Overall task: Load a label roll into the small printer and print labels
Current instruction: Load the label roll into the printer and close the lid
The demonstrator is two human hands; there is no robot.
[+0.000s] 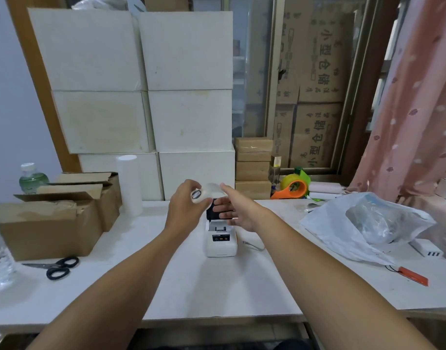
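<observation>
While the left hand [185,203] pinches the label roll [201,194], the right hand [238,210] reaches flat, fingers spread, over the printer [220,242].

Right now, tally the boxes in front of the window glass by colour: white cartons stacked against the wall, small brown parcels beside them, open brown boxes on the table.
White cartons: 6
Small brown parcels: 4
Open brown boxes: 3, as far as I can tell, since they overlap
Total: 13
</observation>
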